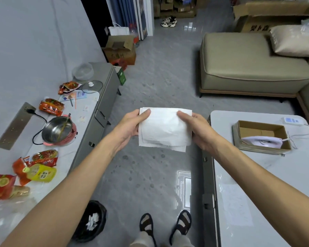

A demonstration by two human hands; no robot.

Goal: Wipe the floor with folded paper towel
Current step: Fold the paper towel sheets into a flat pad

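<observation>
Open grey floor (150, 82) ahead, bounded by cabinet tabletop (89, 111) at left, white tabletop (257, 166) at right, sofa (248, 65) beyond. Folded paper towel (165, 128) held up over the floor (layers slightly uneven at the lower edge), pinched at its side edges by left hand (130, 126) and right hand (200, 129), fingers closed on it, thumbs on top.

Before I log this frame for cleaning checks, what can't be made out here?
Head view, all of it:
- Floor under the towel: the sheet hides it.
- Palm-side fingers of the left hand and right hand: behind the towel.
- Bin contents: left arm covers part.
- Packet print: too small.
</observation>
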